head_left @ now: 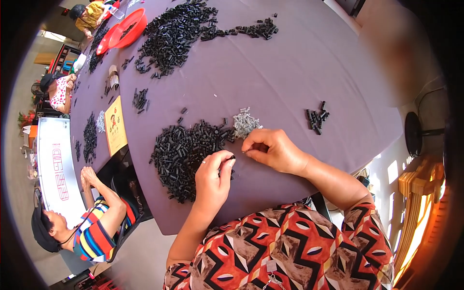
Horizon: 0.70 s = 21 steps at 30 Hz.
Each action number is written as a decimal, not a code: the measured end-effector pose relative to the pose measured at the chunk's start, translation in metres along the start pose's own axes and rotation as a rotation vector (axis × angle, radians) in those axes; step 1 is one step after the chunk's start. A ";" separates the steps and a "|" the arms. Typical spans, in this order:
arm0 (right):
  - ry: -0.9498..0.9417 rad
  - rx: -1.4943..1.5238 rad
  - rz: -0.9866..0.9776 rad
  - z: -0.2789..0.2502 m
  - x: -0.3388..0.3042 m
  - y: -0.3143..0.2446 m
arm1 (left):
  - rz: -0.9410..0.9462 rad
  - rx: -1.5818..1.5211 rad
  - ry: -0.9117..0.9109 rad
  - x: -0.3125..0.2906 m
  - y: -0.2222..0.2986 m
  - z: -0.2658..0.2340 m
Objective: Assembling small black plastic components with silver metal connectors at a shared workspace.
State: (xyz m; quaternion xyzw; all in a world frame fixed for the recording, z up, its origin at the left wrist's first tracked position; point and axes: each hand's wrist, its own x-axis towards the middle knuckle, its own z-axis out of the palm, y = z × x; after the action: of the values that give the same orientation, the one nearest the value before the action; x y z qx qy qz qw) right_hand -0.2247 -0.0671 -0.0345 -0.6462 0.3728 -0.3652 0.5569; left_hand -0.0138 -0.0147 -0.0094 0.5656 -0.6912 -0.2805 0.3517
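My left hand (212, 180) pinches a small black tubular piece (232, 157) between thumb and fingertips, just over the table's near part. Close to it on the right, my right hand (281, 152) has thumb and forefinger pressed together; whatever they hold is too small to make out. The two hands' fingertips are apart. Beside and behind my left hand spreads a heap of short black tubular pieces (176, 154). A little pile of shiny silver parts (245, 123) lies just beyond my right fingers. Farther right rests a small group of black pieces (317, 117).
A larger black heap (176, 36) and red basins (129, 30) stand on the far part of the cloth-covered table (290, 82). A yellow booklet (115, 126) lies at the left. Several people sit along the left side, the nearest in a striped shirt (99, 227).
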 end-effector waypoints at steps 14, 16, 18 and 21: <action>-0.087 0.153 0.022 0.001 -0.001 0.002 | -0.190 -0.251 -0.061 -0.007 0.005 0.009; -0.092 0.142 0.002 -0.001 -0.001 0.000 | -0.193 -0.242 -0.062 -0.006 0.006 0.009; -0.135 0.092 0.019 -0.002 -0.001 0.000 | -0.173 -0.211 -0.076 -0.006 0.005 0.008; -0.173 0.134 0.068 -0.003 0.000 -0.003 | -0.131 -0.165 -0.109 -0.007 0.006 0.005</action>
State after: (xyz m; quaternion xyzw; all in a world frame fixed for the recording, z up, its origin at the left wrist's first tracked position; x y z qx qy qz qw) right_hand -0.2273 -0.0679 -0.0311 -0.6236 0.3200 -0.3131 0.6408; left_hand -0.0209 -0.0071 -0.0088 0.5625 -0.6455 -0.3893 0.3398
